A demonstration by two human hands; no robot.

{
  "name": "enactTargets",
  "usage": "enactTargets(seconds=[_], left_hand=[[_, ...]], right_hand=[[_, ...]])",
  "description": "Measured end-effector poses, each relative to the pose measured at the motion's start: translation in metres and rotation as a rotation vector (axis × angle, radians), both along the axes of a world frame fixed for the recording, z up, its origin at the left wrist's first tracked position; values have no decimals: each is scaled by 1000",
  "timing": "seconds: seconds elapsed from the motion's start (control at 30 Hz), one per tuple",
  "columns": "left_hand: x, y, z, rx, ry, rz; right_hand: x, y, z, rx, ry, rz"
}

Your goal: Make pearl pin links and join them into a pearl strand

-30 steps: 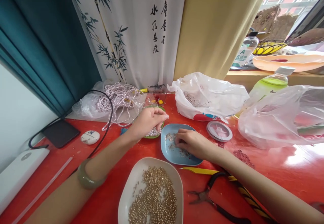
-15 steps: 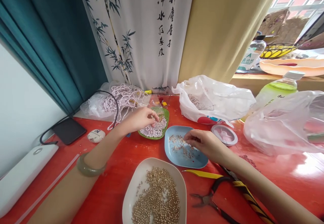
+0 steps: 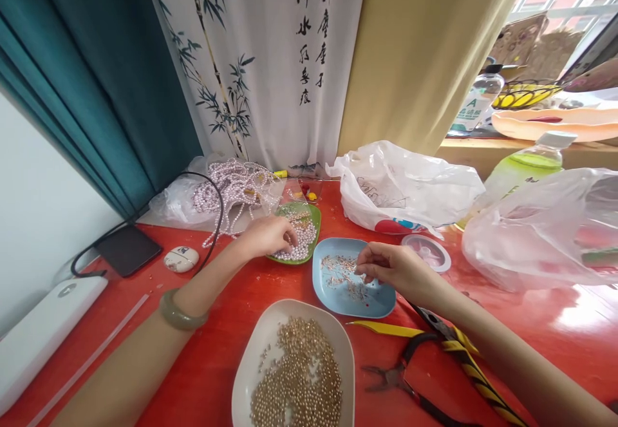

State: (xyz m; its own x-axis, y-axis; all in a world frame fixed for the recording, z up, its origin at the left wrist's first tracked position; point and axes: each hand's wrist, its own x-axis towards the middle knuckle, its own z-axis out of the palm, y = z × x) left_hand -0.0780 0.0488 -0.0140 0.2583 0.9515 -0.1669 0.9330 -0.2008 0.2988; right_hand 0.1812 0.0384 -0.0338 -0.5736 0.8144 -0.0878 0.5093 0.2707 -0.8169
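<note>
My left hand (image 3: 268,236) reaches into a green dish (image 3: 313,216) of pale pearl beads, fingers curled down among the beads; what they pinch is hidden. My right hand (image 3: 393,269) hovers over the right rim of a blue dish (image 3: 333,298) that holds thin metal pins, thumb and forefinger pinched on a small thing I cannot make out. A white dish (image 3: 270,337) of gold beads sits nearest to me. A green bangle (image 3: 181,314) circles my left wrist.
Pearl strands (image 3: 232,189) lie in a bag at the back. Pliers (image 3: 410,382) and yellow tweezers (image 3: 381,328) lie by my right forearm. Also here: a white plastic bag (image 3: 400,185), a clear bag (image 3: 541,227), a round lid (image 3: 427,251), a green bottle (image 3: 521,166), a black pad (image 3: 128,250).
My left hand dropped from above the green dish into the pearl beads. My right hand lifted off the pins in the blue dish and drew right, pinched.
</note>
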Motion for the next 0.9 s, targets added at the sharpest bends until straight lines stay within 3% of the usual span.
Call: enactTargets(seconds=[0.17, 0.57, 0.67, 0.77, 0.9], left_hand=[[1, 1, -4, -16, -21, 0], [-3, 2, -2, 31, -181, 60], [-2, -1, 10, 54, -373, 113], [8, -13, 27, 44, -706, 166], [29, -33, 40, -89, -1008, 197]], right_hand=[[1, 0, -2, -54, 62, -4], [3, -1, 3, 29, 64, -14], [0, -3, 12, -64, 171, -67], [-3, -7, 22, -136, 297, -119], [-9, -20, 34, -160, 431, -151]])
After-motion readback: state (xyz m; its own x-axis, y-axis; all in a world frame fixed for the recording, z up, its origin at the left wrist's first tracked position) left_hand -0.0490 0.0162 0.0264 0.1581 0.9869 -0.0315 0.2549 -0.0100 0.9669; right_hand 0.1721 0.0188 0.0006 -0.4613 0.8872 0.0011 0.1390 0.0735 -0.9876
